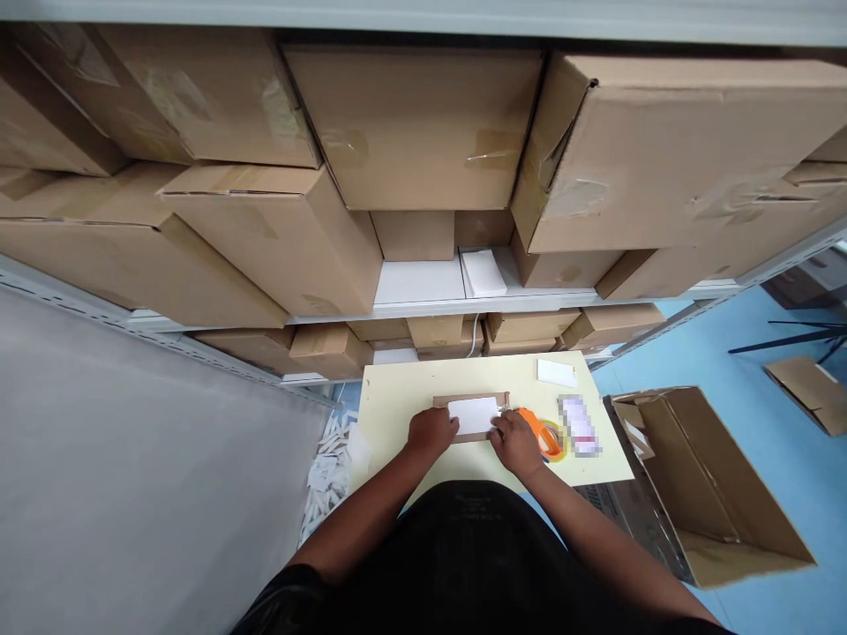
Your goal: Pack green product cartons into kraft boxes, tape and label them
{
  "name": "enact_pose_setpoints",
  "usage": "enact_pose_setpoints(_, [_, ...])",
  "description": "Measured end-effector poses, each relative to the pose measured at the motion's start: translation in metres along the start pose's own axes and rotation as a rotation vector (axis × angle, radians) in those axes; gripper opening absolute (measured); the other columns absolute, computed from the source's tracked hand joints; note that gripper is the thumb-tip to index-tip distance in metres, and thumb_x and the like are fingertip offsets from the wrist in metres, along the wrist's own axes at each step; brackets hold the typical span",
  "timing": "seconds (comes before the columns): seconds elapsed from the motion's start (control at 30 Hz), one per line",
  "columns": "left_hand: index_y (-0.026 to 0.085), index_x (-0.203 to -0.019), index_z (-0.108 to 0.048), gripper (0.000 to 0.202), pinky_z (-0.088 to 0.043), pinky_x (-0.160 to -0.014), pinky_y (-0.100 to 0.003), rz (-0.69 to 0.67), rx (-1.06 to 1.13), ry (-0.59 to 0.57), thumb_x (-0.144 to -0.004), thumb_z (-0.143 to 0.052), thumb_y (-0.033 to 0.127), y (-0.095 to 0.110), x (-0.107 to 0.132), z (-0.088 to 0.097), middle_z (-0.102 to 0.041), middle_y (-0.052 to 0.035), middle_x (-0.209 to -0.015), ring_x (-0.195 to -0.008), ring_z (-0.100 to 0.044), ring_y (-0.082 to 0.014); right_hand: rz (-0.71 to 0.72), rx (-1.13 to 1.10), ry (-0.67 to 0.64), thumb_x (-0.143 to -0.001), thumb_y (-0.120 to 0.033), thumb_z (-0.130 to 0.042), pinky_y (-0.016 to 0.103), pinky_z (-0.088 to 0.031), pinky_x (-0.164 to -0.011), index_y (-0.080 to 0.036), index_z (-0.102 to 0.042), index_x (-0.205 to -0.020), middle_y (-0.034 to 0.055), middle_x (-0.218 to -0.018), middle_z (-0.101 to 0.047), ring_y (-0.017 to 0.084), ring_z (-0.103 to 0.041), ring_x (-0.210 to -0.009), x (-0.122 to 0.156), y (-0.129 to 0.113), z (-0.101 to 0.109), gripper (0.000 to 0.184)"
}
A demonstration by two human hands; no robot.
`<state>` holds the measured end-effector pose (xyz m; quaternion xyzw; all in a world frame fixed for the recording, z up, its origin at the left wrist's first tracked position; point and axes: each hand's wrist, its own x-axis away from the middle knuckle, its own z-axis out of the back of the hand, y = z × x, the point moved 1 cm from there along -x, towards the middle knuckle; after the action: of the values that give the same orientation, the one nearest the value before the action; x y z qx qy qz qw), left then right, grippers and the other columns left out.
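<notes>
A white rectangular slip [472, 415] lies on top of a flat brown cardboard box [473, 437] on the cream tabletop. My left hand [431, 430] is closed at the left end, its thumb pressing on the slip's edge. At the opposite end my right hand [516, 443] has its fingers curled onto the slip's right edge. Something shiny and clear, perhaps tape, glints by those fingertips. Right beside my right hand sits an orange tape dispenser [528, 420], with a yellow ring-shaped roll [554, 441] next to it.
A white box [557, 372] and a blurred-out item [579, 426] lie on the table's right side. A large open carton [721, 476] stands on the blue floor. Shelves of cardboard boxes [423, 123] rise ahead. White scraps [327, 472] pile up left, by a grey wall.
</notes>
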<state>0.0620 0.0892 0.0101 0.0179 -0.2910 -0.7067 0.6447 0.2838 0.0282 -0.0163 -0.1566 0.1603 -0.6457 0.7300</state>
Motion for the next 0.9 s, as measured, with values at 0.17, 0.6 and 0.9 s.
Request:
enact_pose_setpoints(0.17, [0.020, -0.100, -0.069, 0.020, -0.048, -0.085, -0.038, -0.089, -0.051, 0.071, -0.091, -0.060, 0.036, -0.005, 0.003, 0.010, -0.071, -0.0122, -0.103, -0.098, -0.065, -0.0290, -0.003, 0.022, -0.029, -0.096, -0.026, -0.052, 0.040, -0.046, -0.093, -0.021, -0.074, -0.114, 0.0127, -0.106, -0.066, 0.030, -0.058, -0.104, -0.002, 0.001, 0.012, 0.029])
enact_pose_setpoints(0.6, [0.023, -0.132, -0.065, 0.040, -0.042, -0.110, -0.048, -0.291, 0.070, 0.219, -0.093, -0.056, 0.024, -0.024, 0.014, -0.005, -0.058, -0.0111, -0.137, -0.127, -0.051, -0.0318, -0.030, -0.022, -0.022, -0.093, -0.029, -0.056, 0.045, -0.048, -0.098, -0.018, -0.064, -0.133, 0.0163, -0.121, -0.062, 0.032, -0.057, -0.111, -0.022, 0.009, -0.002, 0.042])
enact_pose_setpoints(0.9, [0.017, -0.143, -0.050, 0.057, -0.048, -0.106, -0.041, 0.101, 0.740, -0.102, -0.093, -0.058, 0.045, -0.049, 0.022, -0.022, -0.062, -0.0158, -0.141, -0.125, -0.063, -0.0287, -0.546, -0.694, 0.035, -0.089, -0.055, -0.059, 0.042, -0.056, -0.087, -0.020, -0.068, -0.118, 0.0111, -0.111, -0.073, 0.029, -0.070, -0.100, -0.006, 0.026, -0.006, 0.047])
